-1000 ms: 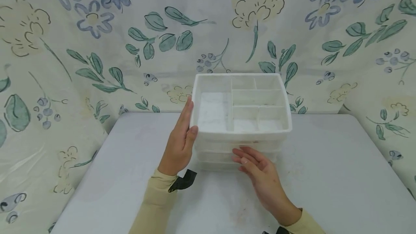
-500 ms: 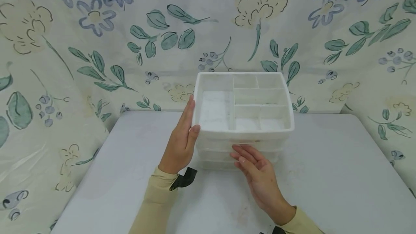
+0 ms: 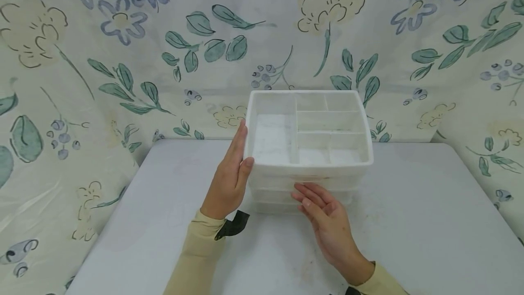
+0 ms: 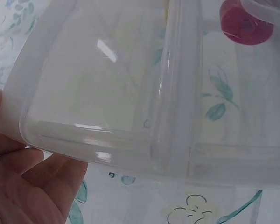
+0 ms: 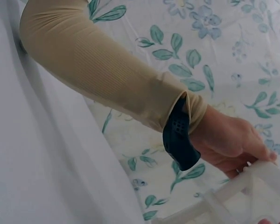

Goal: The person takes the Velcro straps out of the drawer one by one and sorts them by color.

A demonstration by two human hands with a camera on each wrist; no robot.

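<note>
A white plastic drawer organizer [image 3: 311, 172] stands on the table, its compartmented top facing up. My left hand [image 3: 226, 181] braces its left side: the fingers lie straight along the side and the thumb rests at the front corner. In front of the drawers is my right hand [image 3: 327, 229], palm up, fingers slightly bent, fingertips at the drawer fronts. Whether they touch cannot be told. The left wrist view has the clear plastic [image 4: 93, 88] close up, with a hand [image 4: 37, 186] at its edge. Behind that plastic shows a red round object [image 4: 246, 23].
The white table [image 3: 425, 222] extends on both sides of the organizer. Floral cloth [image 3: 204, 72] hangs behind it and at the sides. A black band [image 3: 233, 225] sits at the left wrist, over a beige sleeve [image 3: 195, 258].
The organizer and both hands appear slightly further right in the head view, and the background shifts with them. Neither hand changes its pose noticeably.
</note>
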